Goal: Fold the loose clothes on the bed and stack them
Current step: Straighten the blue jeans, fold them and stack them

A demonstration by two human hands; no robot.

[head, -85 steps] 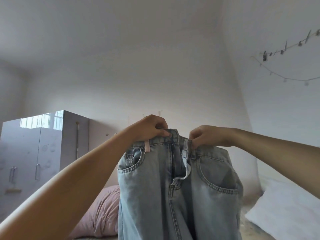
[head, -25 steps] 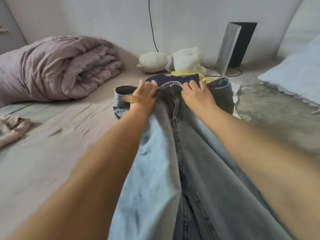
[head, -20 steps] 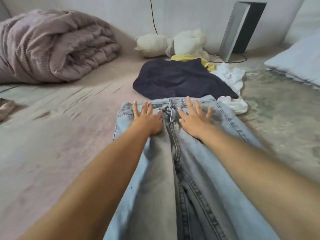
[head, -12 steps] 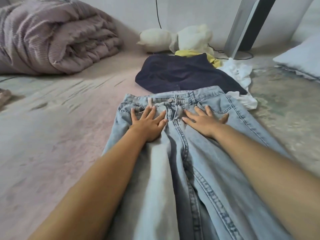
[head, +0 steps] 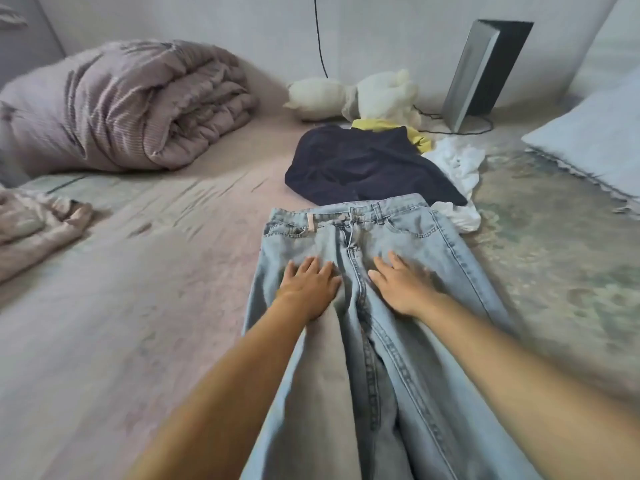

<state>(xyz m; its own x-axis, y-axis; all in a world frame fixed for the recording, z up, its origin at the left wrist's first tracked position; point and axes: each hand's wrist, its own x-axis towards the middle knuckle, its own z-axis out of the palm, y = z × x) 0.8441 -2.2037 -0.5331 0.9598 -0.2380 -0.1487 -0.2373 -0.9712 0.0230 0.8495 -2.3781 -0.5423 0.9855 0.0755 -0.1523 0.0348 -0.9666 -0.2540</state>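
Quick headcount on the bed (head: pixel 145 306): one pair of light jeans (head: pixel 398 306), one navy garment (head: pixel 363 168), one yellow one (head: pixel 415 131) peeking out, one white one (head: pixel 457 174), one pinkish one (head: pixel 38 230) off left. One rolled duvet (head: pixel 131 102), one pillow (head: pixel 595 140), one plush toy (head: pixel 353 95) (looks like one, anyway). Two hands: left hand (head: pixel 310 287), right hand (head: pixel 401 285).

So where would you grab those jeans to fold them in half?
Probably the waistband corner by the left pocket, coming from the left: the jeans lie flat, front up, so that edge can swing over onto the right leg.
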